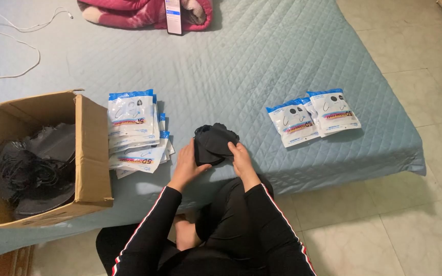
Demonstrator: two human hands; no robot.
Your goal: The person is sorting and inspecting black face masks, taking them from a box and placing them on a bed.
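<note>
Seated at the bed (pixel 262 61) edge, quilted blue-grey cover. Both hands on a small stack of black face masks (pixel 215 143) lying on the cover near its front edge, just ahead of the knees. Left hand (pixel 188 162) at the stack's 8 o'clock side, fingers wrapped on its edge. Right hand (pixel 241 158) at 4 o'clock, fingers clasping the opposite edge.

Pile of white-and-blue packets (pixel 135 133) at 9 o'clock from the masks, near. Beyond that, open cardboard box (pixel 90 148) with more black masks (pixel 34 168) inside. Two filled packets (pixel 314 116) at 3 o'clock, well apart. Phone (pixel 173 16) on pink cloth (pixel 129 13) at 12 o'clock, far edge. White cable (pixel 14 46) at 10 o'clock.
</note>
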